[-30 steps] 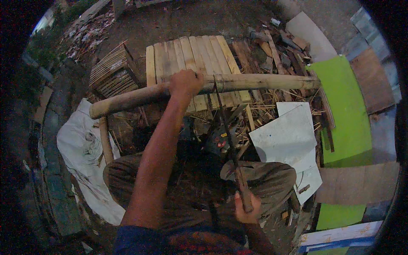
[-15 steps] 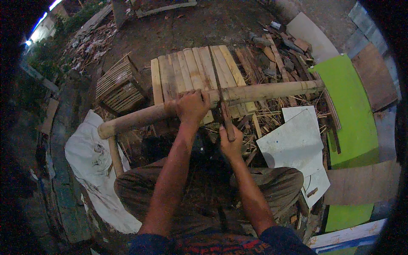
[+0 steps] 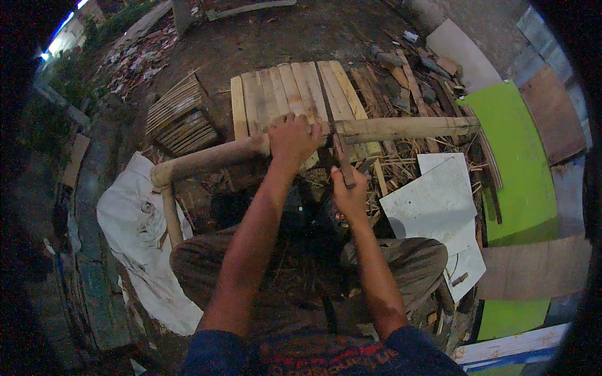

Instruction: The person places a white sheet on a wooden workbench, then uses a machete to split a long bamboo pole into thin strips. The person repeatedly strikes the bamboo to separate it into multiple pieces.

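Observation:
A thick bamboo pole (image 3: 407, 127) lies crosswise in front of me, its left part lower and nearer. My left hand (image 3: 293, 141) is closed over the top of it, left of the middle. Just right of that hand, a saw (image 3: 327, 94) with a long, narrow, dark blade crosses the pole and points away from me. The fingers of my right hand (image 3: 351, 194) are wrapped around its brown handle, on the near side of the pole. Where the blade meets the bamboo is too dim to tell how deep it sits.
Pale bamboo slats (image 3: 276, 94) lie side by side beyond the pole. A slatted wooden crate (image 3: 182, 113) stands to their left. White sheeting (image 3: 135, 232) lies at left, a white board (image 3: 433, 200) and a green panel (image 3: 517, 163) at right. Scrap wood (image 3: 411, 88) is heaped at far right.
My right hand and the saw have moved a little away from me. My left hand has shifted slightly right along the pole, closer to the blade. The view has shifted slightly too.

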A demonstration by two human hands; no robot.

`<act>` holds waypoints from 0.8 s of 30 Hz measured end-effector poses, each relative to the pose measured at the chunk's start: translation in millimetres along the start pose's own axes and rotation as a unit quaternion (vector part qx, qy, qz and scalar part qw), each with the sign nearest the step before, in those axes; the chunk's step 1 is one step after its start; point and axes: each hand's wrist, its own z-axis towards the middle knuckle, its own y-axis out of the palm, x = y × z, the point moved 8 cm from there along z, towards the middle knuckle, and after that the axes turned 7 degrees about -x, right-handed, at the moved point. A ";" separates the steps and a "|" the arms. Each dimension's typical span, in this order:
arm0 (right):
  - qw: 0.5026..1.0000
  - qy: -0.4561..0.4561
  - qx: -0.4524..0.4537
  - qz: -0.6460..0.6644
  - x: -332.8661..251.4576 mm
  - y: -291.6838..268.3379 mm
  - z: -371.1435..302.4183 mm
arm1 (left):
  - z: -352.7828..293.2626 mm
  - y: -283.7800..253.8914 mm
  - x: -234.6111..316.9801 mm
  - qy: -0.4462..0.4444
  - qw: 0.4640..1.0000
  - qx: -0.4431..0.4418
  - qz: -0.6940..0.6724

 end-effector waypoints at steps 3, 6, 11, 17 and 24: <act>1.000 0.006 0.012 0.002 0.9 -12.3 -18.0 | -19.6 -9.8 14.8 0.045 0.998 0.046 -0.012; 0.998 0.055 -0.007 0.019 15.8 -22.6 -41.4 | -36.0 -3.4 26.9 0.023 0.992 -0.116 -0.036; 0.999 0.036 0.012 -0.026 21.2 -23.0 -54.9 | -37.3 -13.0 34.2 -0.025 0.991 -0.130 0.003; 0.996 0.090 -0.027 0.001 -40.6 -29.5 -26.1 | -47.0 -9.4 28.7 -0.003 1.000 -0.024 0.006; 0.997 -0.061 0.029 -0.048 5.1 -22.3 -56.2 | -38.3 -2.7 29.5 -0.037 0.995 -0.091 -0.019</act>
